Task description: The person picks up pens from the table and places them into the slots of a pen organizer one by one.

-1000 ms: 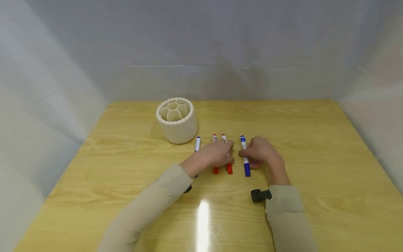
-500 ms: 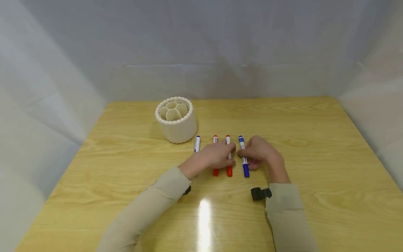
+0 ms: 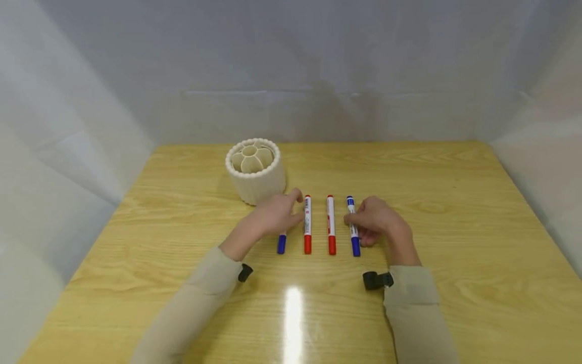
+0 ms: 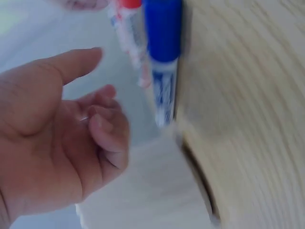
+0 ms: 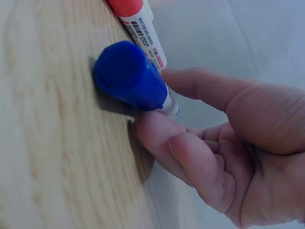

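Lying in a row beside the holder (image 3: 255, 171), four markers remain outside; right hand (image 3: 376, 220) pinches the rightmost blue marker (image 3: 352, 225), left hand (image 3: 273, 217) hovers loosely curled, empty.

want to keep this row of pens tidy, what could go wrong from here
1. The pens are round and lie loose on a glossy table; the right hand pinches the right blue pen, and a small slip in that grip could roll it into the red pen beside it.
2. The left hand hangs over the left blue pen, close to the white holder and the other red pen; a careless move may knock either.
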